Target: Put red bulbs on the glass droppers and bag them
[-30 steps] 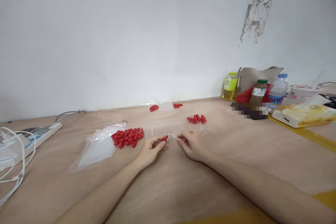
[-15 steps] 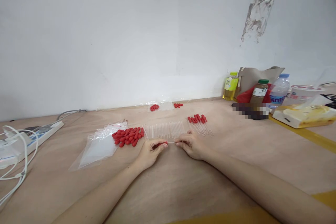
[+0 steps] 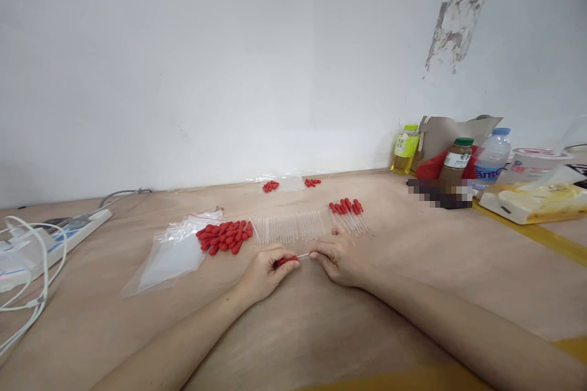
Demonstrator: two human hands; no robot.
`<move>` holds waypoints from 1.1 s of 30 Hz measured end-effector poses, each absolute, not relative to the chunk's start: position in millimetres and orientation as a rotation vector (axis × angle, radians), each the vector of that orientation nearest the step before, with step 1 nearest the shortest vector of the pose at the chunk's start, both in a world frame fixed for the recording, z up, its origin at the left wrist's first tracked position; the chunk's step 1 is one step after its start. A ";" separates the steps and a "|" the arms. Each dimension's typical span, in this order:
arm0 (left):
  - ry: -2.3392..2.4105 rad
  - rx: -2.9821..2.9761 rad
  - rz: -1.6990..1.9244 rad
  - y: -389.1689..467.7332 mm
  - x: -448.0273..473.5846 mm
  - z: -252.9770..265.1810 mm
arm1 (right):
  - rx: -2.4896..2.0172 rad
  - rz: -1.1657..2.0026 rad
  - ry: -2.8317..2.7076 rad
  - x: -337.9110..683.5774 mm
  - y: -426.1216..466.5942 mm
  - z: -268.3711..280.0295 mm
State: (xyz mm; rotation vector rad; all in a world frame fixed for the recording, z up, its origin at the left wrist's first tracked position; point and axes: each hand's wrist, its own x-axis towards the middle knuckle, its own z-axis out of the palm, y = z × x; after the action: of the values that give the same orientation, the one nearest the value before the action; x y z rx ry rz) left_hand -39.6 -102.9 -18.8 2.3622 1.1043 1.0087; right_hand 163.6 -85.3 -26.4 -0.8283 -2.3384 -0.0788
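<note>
My left hand (image 3: 268, 267) is closed around a red rubber bulb (image 3: 285, 261), which shows between thumb and fingers. A thin clear glass tube (image 3: 304, 256) spans from that bulb to my right hand (image 3: 337, 256), whose fingertips pinch its other end. How far the tube sits inside the bulb is hidden by my left fingers. Beyond my hands lies a row of loose clear tubes (image 3: 287, 227). Left of the row is a pile of red bulbs (image 3: 224, 236). To the right lie several droppers (image 3: 346, 208), tubes with red bulbs on their ends.
Clear zip bags (image 3: 172, 253) lie left of the pile. Small bagged red bulbs (image 3: 270, 186) rest by the wall. A power strip (image 3: 59, 250) with white cables is far left. Bottles (image 3: 403, 149), a grey bag (image 3: 440, 134) and a tissue pack (image 3: 532, 203) stand at right.
Both hands have shifted slightly nearer to me. The tube now tilts a little, and more of the red bulb shows in my left hand.
</note>
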 end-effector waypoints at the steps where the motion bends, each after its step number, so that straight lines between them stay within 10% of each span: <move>1: 1.095 2.379 0.998 -103.4 -39.7 -18.9 | -0.834 -0.075 -2.350 162.7 -86.0 -26.1; 19: 1.205 2.423 1.095 -101.7 -43.8 -17.8 | -0.900 0.032 -2.444 158.0 -88.7 -10.3; 33: 1.253 2.474 0.826 -97.4 -43.9 -21.9 | -1.995 0.144 -1.760 207.6 -12.4 -3.5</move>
State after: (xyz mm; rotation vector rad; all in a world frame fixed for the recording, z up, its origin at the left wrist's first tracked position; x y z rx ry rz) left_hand -43.9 -97.4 -21.9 2.4737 1.2535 0.8263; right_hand 207.6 -12.4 -3.5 -1.9947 -1.7598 0.1439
